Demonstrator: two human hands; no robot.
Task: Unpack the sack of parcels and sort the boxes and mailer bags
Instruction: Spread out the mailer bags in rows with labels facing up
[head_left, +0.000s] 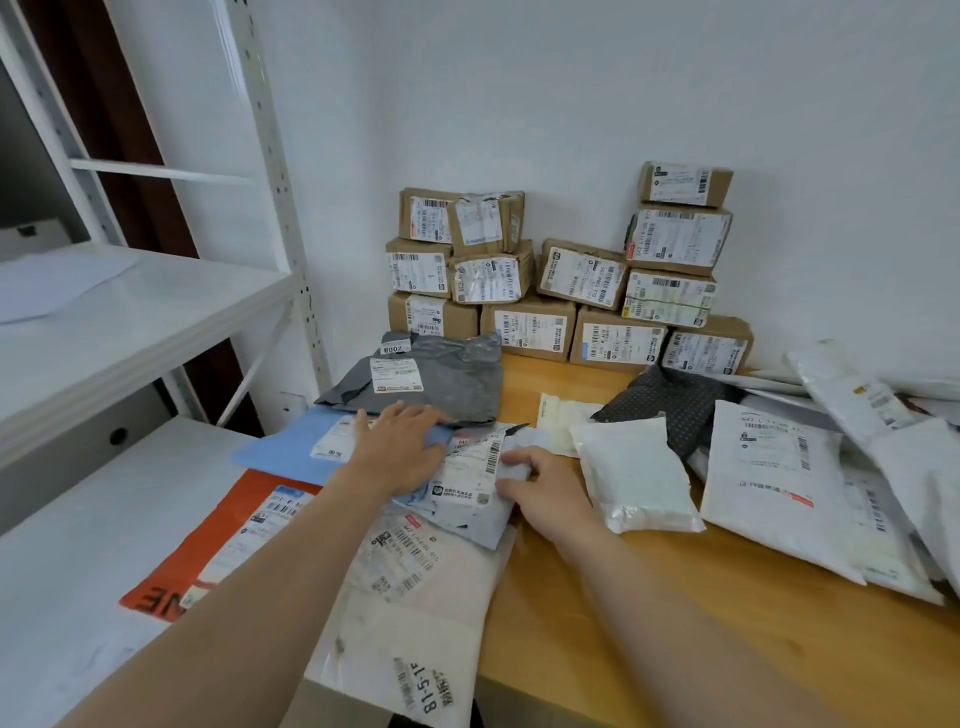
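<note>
Before me the worktop (675, 623) is smooth matt wood, the boxes (527, 327) at its far edge brown cardboard with paper labels, the dark grey mailer bag (457, 374) crinkled, glossy plastic, the rack (267, 156) white-painted metal.

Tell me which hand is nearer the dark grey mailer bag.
Left. The left hand lies with its fingertips at the near edge of the dark grey mailer bag; the right hand is farther toward the person, gripping the pale labelled mailer.

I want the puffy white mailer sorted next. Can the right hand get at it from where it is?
Probably yes. The puffy white mailer lies uncovered on the wooden table, just beside the right hand. But that hand grips a pale grey mailer and would have to release it first.
</note>
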